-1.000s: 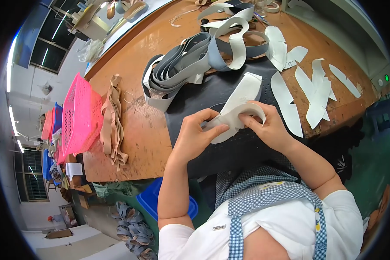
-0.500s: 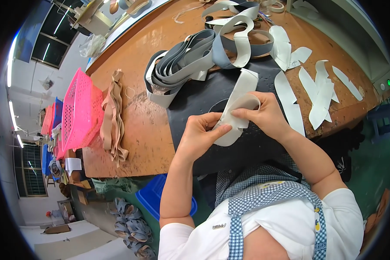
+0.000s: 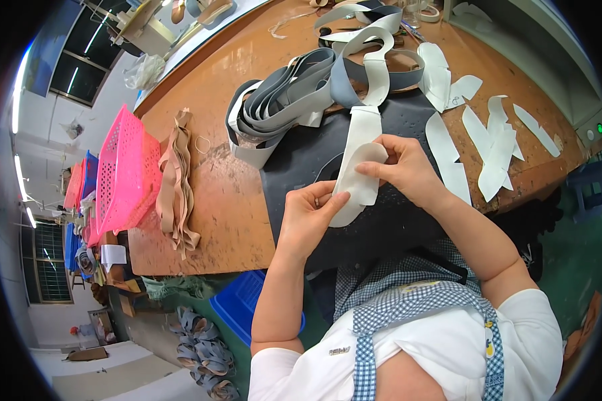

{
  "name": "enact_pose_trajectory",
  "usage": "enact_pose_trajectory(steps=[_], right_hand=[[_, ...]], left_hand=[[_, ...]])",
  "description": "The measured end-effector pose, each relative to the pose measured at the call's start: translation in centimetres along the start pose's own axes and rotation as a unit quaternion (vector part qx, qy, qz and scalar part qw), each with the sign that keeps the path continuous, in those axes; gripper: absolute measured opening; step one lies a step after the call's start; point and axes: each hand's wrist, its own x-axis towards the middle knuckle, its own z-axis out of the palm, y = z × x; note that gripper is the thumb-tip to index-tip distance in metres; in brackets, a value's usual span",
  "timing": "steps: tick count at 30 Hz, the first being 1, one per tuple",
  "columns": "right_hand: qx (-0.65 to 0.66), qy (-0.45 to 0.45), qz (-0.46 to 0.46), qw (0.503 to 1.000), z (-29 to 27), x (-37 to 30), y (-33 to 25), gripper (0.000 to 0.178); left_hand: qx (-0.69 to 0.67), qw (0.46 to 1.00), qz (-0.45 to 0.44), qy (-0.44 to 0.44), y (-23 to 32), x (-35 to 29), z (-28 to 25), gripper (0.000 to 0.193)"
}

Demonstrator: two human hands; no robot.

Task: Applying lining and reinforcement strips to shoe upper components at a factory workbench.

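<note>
A pink basket shows at left, a clear bag upper left, a blue plastic container lower centre.

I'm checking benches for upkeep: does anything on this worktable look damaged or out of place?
Nothing looks spilled. The brown tabletop seems worn: dark scuffs mark it near the front edge. At the right, some loose white pieces overlap at uneven angles, looking untidy rather than damaged.
</note>
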Motion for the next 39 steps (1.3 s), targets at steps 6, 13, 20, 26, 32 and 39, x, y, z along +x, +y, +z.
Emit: enact_pose_trajectory(steps=[6, 13, 20, 26, 32, 39], right_hand=[[-0.008, -0.003, -0.001, 1.0, 0.0, 0.6, 0.4, 0.016], [-0.108, -0.014, -0.028, 0.994, 1.4, 0.3, -0.4, 0.019], [-0.07, 0.013, -0.015, 0.997, 0.7, 0.9, -0.9, 0.02], [-0.118, 0.016, -0.023, 0.993, 0.4, 1.5, -0.3, 0.019], [0.144, -0.034, 0.058, 0.987, 0.6, 2.2, 0.1, 0.02], [0.149, 0.011, -0.001, 0.989, 0.9, 2.5, -0.4, 0.031]], left_hand=[[-0.033, 0.999, 0.014, -0.016, -0.3, -0.3, -0.2, 0.033], [-0.019, 1.0, -0.014, -0.006, 0.1, -0.2, 0.2, 0.032], [-0.034, 0.999, -0.008, 0.016, 0.0, -0.6, -0.1, 0.03], [-0.072, 0.997, 0.016, -0.026, 0.1, -0.6, -0.4, 0.036], [-0.109, 0.993, 0.027, -0.033, -0.2, -0.9, -0.9, 0.043], [-0.056, 0.998, 0.015, 0.003, -0.1, -0.9, -1.1, 0.026]])
